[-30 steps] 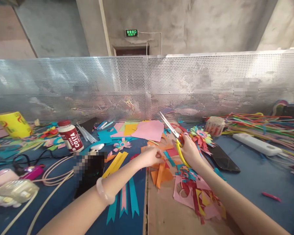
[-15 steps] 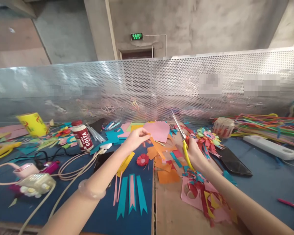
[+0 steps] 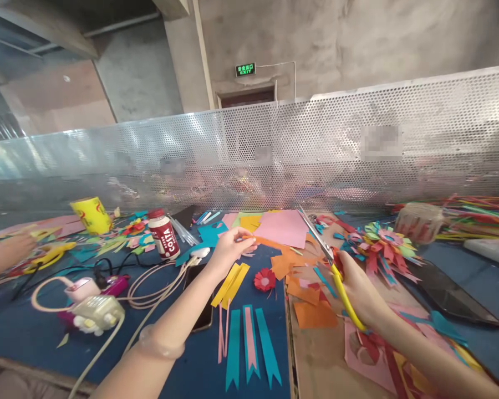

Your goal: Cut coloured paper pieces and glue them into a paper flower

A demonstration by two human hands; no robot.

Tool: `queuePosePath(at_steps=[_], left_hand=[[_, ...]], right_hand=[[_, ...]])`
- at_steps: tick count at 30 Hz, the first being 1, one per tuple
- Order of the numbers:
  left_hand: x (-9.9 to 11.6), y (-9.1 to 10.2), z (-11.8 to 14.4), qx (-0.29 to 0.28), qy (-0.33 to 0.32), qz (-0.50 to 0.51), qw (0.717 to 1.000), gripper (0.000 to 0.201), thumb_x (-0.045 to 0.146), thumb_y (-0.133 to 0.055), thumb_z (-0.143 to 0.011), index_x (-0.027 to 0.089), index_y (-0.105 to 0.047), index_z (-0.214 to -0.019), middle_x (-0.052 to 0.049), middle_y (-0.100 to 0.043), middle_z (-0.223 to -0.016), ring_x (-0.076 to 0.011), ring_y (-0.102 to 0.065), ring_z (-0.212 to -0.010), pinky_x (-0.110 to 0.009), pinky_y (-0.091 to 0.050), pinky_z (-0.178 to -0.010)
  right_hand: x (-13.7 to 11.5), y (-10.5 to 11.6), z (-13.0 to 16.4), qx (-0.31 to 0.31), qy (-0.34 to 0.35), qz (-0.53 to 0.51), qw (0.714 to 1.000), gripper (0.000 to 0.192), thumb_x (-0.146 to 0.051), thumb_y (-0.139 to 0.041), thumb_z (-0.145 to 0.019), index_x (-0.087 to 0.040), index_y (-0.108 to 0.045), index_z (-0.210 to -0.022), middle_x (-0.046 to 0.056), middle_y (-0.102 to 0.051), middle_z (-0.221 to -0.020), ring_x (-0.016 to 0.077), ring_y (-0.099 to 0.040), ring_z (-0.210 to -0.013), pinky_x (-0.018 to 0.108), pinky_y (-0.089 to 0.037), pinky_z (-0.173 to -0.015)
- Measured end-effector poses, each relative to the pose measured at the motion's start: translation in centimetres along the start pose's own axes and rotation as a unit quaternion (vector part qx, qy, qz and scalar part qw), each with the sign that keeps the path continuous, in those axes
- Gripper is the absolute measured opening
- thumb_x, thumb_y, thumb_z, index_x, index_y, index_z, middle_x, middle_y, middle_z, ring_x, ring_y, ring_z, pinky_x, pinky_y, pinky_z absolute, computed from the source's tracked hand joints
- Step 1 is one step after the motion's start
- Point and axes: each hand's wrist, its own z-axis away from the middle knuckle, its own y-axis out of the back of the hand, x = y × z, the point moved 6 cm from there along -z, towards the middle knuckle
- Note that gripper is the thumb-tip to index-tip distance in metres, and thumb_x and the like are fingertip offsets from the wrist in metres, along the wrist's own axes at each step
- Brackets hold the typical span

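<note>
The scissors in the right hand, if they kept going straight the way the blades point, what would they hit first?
The scissors in the right hand point up and to the left, toward the back of the table. First in that line looks to be the pink paper sheet, then the perforated metal screen. Depth is hard to judge; the blades may pass above the sheet.

the table is crowded along its far edge: a bottle and a yellow cup stand before the perforated screen. cables and a charger block the left side, and paper scraps cover the middle. bare blue surface lies by the near left edge, and bare board at the near edge between the person's arms.
</note>
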Motion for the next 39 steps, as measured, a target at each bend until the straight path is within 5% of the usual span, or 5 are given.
queuePosePath(at_steps=[6, 13, 17, 23, 39], left_hand=[[-0.9, 2.5, -0.5, 0.005, 0.032, 0.025, 0.999, 0.019, 0.021, -0.062, -0.071, 0.015, -0.047, -0.08, -0.006, -0.063, -0.083, -0.0169, -0.065, -0.081, -0.028, -0.051, -0.069], [-0.9, 3.1, 1.0, -0.271, 0.102, -0.188, 0.939, 0.023, 0.027, -0.067, -0.066, 0.015, -0.059, -0.083, -0.004, -0.065, -0.076, -0.0143, -0.061, -0.071, -0.022, -0.041, -0.054], [-1.6, 3.9, 1.5, -0.338, 0.131, -0.224, 0.905, 0.018, 0.026, -0.068, -0.064, 0.016, -0.06, -0.078, -0.002, -0.065, -0.073, -0.0129, -0.059, -0.066, -0.023, -0.042, -0.057], [-2.9, 5.0, 1.0, -0.345, 0.132, -0.307, 0.877, 0.017, 0.03, -0.062, -0.066, 0.019, -0.064, -0.079, 0.001, -0.062, -0.069, -0.0096, -0.053, -0.056, -0.02, -0.034, -0.049], [-3.2, 2.5, -1.0, -0.285, 0.011, -0.308, 0.908, 0.013, 0.029, -0.057, -0.071, 0.018, -0.062, -0.075, 0.0, -0.065, -0.075, -0.0149, -0.059, -0.075, -0.023, -0.04, -0.066]], right_hand=[[-0.5, -0.9, 0.9, -0.012, 0.034, 0.043, 0.998, 0.025, -0.043, -0.051, -0.076, -0.022, -0.043, -0.085, -0.002, -0.048, -0.066, 0.0147, -0.046, -0.057, 0.025, -0.037, -0.052], [-0.9, -1.7, 1.2, -0.029, 0.046, 0.079, 0.995, 0.023, -0.044, -0.052, -0.075, -0.023, -0.041, -0.077, -0.003, -0.045, -0.063, 0.0139, -0.044, -0.055, 0.024, -0.036, -0.05], [-0.7, -1.6, 1.1, -0.023, 0.043, 0.076, 0.996, 0.022, -0.043, -0.051, -0.075, -0.023, -0.042, -0.078, -0.002, -0.046, -0.064, 0.0141, -0.045, -0.055, 0.024, -0.036, -0.05], [-0.4, -1.9, 1.1, -0.024, 0.041, 0.087, 0.995, 0.021, -0.041, -0.052, -0.075, -0.023, -0.042, -0.074, -0.003, -0.047, -0.062, 0.0134, -0.042, -0.053, 0.024, -0.033, -0.049], [-0.8, -2.4, 1.2, -0.043, 0.035, 0.079, 0.995, 0.022, -0.043, -0.052, -0.075, -0.023, -0.044, -0.075, -0.001, -0.049, -0.066, 0.0142, -0.044, -0.054, 0.026, -0.034, -0.049]])
